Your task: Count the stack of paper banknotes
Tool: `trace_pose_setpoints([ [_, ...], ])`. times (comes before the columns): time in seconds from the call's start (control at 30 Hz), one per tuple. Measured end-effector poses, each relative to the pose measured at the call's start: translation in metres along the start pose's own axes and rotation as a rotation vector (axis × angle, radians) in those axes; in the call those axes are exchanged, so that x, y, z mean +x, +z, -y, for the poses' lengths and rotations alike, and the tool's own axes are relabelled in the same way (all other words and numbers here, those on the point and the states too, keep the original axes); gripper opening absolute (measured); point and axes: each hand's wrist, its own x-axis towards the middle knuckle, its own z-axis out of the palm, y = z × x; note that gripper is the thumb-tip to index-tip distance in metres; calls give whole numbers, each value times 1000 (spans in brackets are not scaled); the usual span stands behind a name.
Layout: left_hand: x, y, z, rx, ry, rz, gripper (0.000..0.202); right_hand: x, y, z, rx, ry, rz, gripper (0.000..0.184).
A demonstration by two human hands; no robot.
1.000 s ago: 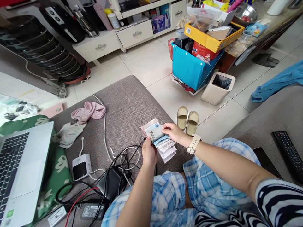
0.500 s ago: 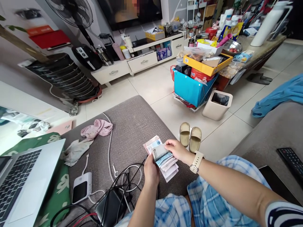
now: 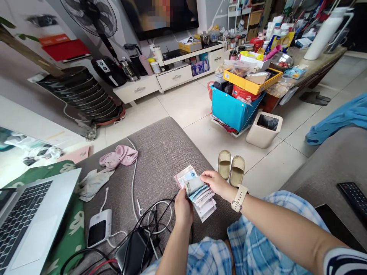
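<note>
A fanned stack of banknotes (image 3: 204,202) lies between my two hands, above the grey sofa seat (image 3: 160,152). My left hand (image 3: 183,206) is closed on the lower left side of the stack, thumb on top. With its fingers pinched, my right hand (image 3: 215,183) grips the upper edge of a greyish folded slip with print (image 3: 193,185), which lies across the notes. Pinkish and blue-white notes stick out behind the slip; bluish and pale purple ones spread below it. A light watch strap (image 3: 241,198) circles my right wrist.
Tangled black cables and a dark box (image 3: 133,250) lie left of my forearm, near a white power bank (image 3: 99,228) and a laptop (image 3: 37,217). Pink cloth (image 3: 119,157) lies on the seat. Slippers (image 3: 237,170), a bin (image 3: 263,130) and a blue box (image 3: 233,109) stand on the floor.
The view has shifted slightly, so the background sits a little lower and further right. Both hands keep the same hold on the banknotes and slip.
</note>
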Motion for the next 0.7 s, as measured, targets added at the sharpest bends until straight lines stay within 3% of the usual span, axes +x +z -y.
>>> trace_pose_setpoints([
  [0.3,3,-5,3,-28,-22,18,24,2,-1,-4,49,44,55,30],
  [0.43,3,-5,3,-44,-36,20,23,0,-1,-1,-16,92,4,18],
  [0.7,-1,-3,1,-64,-56,33,25,3,-3,-7,-152,87,-118,26],
])
